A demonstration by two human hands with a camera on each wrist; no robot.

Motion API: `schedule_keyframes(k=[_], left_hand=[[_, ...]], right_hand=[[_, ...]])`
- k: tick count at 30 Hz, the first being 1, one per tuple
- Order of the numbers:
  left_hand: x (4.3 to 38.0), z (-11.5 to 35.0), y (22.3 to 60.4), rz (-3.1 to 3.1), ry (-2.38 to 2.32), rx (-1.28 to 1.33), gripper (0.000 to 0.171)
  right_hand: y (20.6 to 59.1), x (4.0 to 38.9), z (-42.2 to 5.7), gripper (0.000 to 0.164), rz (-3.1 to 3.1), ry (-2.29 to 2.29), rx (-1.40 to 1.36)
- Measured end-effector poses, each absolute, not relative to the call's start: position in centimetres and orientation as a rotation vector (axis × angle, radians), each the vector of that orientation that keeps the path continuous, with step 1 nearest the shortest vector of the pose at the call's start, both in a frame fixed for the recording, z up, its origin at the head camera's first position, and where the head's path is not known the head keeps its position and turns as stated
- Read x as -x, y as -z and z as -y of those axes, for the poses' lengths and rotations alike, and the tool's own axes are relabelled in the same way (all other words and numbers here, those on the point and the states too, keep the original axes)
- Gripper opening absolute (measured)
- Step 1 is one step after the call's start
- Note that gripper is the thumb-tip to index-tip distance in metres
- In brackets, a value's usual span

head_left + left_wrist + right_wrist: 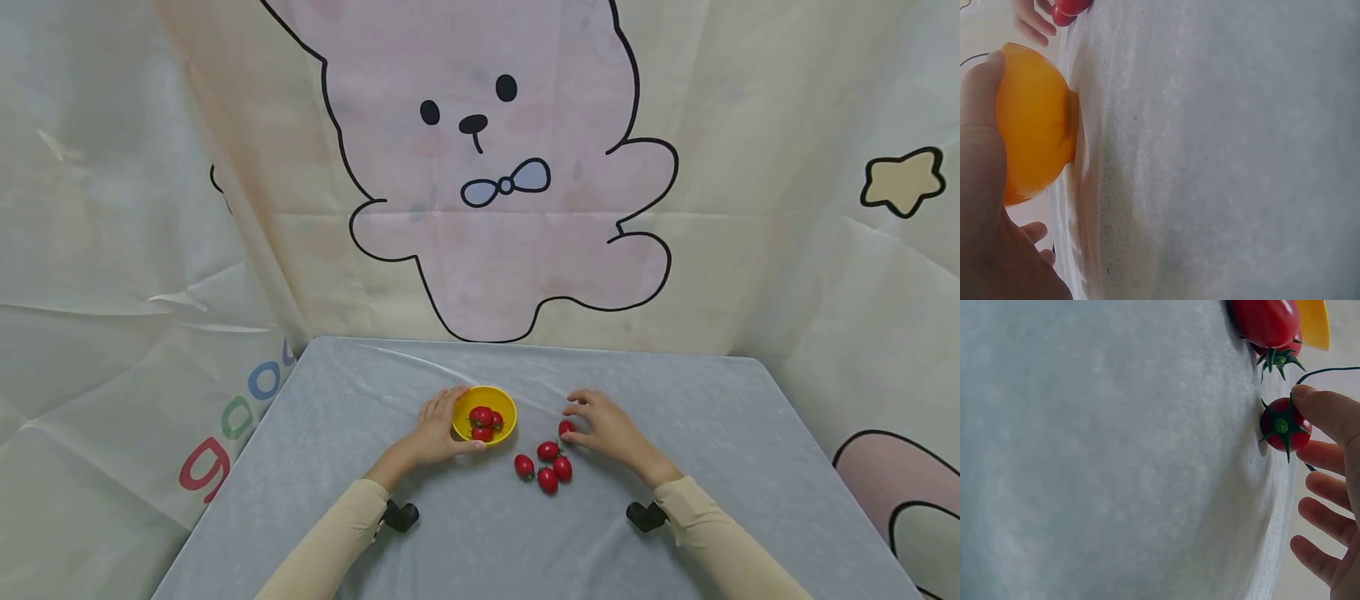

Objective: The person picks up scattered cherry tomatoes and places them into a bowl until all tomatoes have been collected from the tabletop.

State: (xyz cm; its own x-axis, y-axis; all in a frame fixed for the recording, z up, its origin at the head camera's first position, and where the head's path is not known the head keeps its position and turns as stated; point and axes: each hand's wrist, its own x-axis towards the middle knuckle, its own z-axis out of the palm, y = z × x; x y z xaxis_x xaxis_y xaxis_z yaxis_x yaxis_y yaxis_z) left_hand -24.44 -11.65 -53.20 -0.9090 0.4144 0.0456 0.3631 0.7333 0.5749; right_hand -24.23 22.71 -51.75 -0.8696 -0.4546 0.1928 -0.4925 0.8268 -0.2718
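A yellow bowl (510, 427) stands on the table with several red cherry tomatoes (482, 416) inside. My left hand (437, 429) grips it from the left, thumb on the near side of the rim and fingers around the far side. In the left wrist view the thumb lies against the outside of the bowl (1035, 125). My right hand (611, 429) pinches a cherry tomato (1279, 430) with green sepals between thumb and index finger, low at the cloth. Its other fingers are spread apart.
Several loose cherry tomatoes (547, 481) lie between the bowl and my right hand. A grey cloth (480, 542) covers the table. Printed curtains (480, 275) hang behind and at both sides. Black wrist cameras (401, 517) sit under both forearms.
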Motion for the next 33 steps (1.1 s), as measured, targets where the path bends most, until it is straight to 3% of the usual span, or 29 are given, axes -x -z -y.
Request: schedule_keyframes(k=[33], left_hand=[[24.24, 11.66, 52.88, -2.825, -0.932, -0.631, 0.103]], right_hand=[[51.92, 24.19, -22.34, 0.028, 2.924, -0.470, -0.754]])
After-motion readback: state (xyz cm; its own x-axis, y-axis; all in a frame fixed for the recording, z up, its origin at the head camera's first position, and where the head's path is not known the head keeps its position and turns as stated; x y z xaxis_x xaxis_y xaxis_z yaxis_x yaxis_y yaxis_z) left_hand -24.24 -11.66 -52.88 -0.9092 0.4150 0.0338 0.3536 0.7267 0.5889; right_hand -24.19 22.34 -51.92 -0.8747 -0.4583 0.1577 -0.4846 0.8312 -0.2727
